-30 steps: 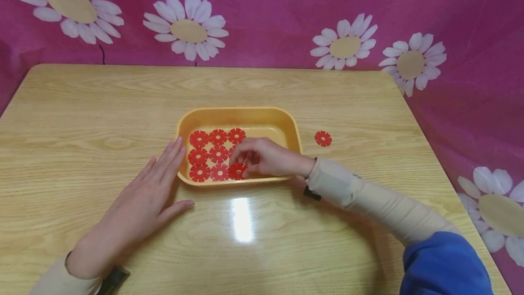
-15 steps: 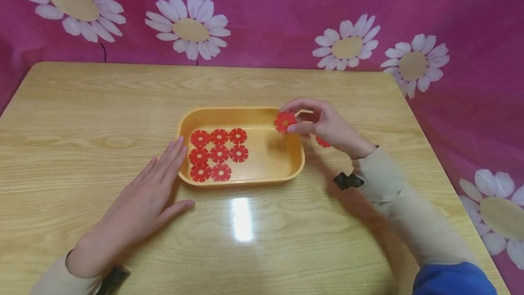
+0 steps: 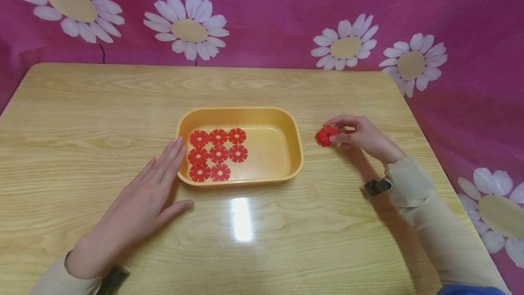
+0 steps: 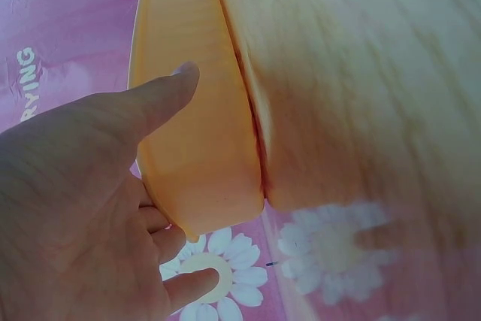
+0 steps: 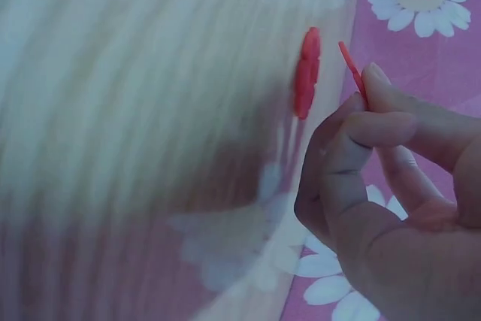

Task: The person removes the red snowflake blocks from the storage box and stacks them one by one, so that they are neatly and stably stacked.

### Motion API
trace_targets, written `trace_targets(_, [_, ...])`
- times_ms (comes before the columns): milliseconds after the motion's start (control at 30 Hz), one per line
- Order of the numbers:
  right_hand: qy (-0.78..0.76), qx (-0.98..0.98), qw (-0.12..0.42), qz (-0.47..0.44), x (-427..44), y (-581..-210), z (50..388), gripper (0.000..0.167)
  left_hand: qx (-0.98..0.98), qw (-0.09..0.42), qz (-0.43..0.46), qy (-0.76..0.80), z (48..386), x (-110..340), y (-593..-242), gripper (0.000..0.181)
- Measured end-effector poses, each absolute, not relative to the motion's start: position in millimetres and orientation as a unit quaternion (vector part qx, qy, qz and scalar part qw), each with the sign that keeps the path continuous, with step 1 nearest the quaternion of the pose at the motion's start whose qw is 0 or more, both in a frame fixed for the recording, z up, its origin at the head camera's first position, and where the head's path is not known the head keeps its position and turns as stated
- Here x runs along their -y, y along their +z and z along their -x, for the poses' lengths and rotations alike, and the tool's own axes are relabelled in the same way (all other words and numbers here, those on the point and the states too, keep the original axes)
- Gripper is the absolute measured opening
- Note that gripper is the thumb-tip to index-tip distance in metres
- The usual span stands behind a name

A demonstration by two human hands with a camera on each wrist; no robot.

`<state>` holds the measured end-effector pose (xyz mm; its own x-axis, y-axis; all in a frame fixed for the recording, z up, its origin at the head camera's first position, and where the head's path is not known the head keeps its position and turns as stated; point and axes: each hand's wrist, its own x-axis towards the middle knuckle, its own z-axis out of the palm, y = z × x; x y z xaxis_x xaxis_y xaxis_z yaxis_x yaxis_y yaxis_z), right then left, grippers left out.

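A pink backdrop (image 3: pixel 266 17) printed with white daisies (image 3: pixel 189 31) rises behind the wood-grain counter (image 3: pixel 102 104). To the right of the tray, above the counter, is the held disc (image 5: pixel 350 69), red and notched around its edge. The right hand (image 3: pixel 365 138) pinches it between thumb and fingers near one side, a grip that probably leaves most of the piece free and in sight. Just beneath lies the lower disc (image 5: pixel 307 73), also red; the right wrist view shows a gap between the two, though from the head they overlap.

Farther left stands the yellow tray (image 3: pixel 268 154), where eight discs (image 3: pixel 214 156) lie in rows of three, three and two, packed toward the left end, perhaps to keep the rows neat. The left hand (image 3: pixel 141 195), fingers extended and gripping nothing, rests its fingertips against the tray's left end, likely steadying it. Its thumb is spread out in front of the tray.
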<state>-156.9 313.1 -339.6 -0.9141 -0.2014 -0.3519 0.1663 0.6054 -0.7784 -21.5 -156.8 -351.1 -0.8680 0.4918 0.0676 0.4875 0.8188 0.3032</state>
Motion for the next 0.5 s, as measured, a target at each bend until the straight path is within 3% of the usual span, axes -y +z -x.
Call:
trace_targets(267, [-0.427,-0.876,0.225,0.011,-316.6,-348.4,160.8,0.041,-0.954,0.012,-0.253,0.158,21.8,156.7,-351.8,0.103])
trace_targets(500, [-0.420,-0.883,0.210,0.017,-314.0,-348.4,162.2,0.044,-0.952,0.014,-0.258,0.162,22.1,157.4,-351.3,0.103])
